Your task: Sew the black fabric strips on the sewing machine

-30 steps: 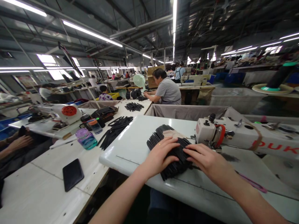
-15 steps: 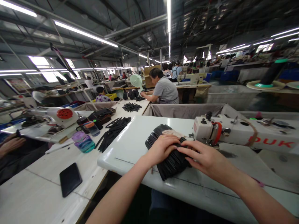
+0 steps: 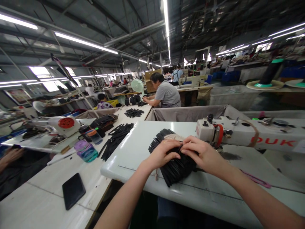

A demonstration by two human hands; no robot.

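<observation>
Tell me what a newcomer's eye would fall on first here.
Probably the bundle of black strips on the pale sewing table near mid-picture, with the left-hand grip and right-hand grip close together on it. Next, likely the white sewing machine with red lettering, right of the bundle. Then perhaps the purple-and-teal container on the worktable at left, beyond the dark phone.

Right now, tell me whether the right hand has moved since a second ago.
Yes: the right hand has shifted left relative to the DUK-lettered sewing machine.
</observation>
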